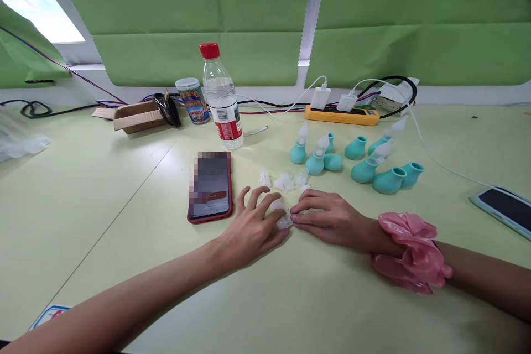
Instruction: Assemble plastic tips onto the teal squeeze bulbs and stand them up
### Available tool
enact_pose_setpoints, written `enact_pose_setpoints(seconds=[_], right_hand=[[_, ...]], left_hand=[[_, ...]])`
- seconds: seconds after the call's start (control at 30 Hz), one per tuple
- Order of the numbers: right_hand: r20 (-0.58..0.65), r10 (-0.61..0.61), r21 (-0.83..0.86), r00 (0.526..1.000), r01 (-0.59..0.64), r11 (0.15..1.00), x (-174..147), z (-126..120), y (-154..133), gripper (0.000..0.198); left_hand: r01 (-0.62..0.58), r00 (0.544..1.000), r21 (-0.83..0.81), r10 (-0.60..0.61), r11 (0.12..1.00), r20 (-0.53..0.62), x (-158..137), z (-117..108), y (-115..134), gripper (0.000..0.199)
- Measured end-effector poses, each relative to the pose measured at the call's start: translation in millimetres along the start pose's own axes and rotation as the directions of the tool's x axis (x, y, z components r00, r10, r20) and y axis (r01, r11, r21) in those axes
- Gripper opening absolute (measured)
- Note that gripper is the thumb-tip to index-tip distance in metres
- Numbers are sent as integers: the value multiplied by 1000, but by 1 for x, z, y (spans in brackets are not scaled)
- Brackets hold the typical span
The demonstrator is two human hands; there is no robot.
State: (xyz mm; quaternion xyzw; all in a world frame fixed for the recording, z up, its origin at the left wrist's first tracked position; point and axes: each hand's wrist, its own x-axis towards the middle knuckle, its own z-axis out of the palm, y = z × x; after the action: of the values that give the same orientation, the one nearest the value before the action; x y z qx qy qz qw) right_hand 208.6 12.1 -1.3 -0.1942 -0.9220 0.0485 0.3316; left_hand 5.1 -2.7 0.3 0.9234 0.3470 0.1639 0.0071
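My left hand (258,228) has its thumb and index finger closed round a small clear plastic nozzle piece (284,221), its other fingers raised and spread. From the other side, the pinched fingertips of my right hand (326,215) meet the same piece; they partly hide it. Just beyond my hands lie several loose translucent pieces, among them a frosted cluster (284,182) and a clear tube (265,178). Farther right stand several teal squeeze bulbs (389,181). Some bulbs carry clear and frosted tips (323,144); others show open necks.
Left of my hands lies a red-cased phone (210,188). Behind it stand a water bottle (223,99) and a printed canister (193,100), near a cardboard box (141,116). A yellow power strip (342,115) holds white chargers. A cable runs to another phone (504,210) at right.
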Motion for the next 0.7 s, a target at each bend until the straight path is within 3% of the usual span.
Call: enact_pose_setpoints(seconds=[0.43,0.7], right_hand=[[32,22,-27,999,-21,999,0,0,-1,9],[79,-21,-140,997,32,990,3,-3,-6,11]], left_hand=[[-15,1000,13,15,1000,-1,1,0,0,28],[-21,1000,18,21,1000,-19,1,1,0,27]])
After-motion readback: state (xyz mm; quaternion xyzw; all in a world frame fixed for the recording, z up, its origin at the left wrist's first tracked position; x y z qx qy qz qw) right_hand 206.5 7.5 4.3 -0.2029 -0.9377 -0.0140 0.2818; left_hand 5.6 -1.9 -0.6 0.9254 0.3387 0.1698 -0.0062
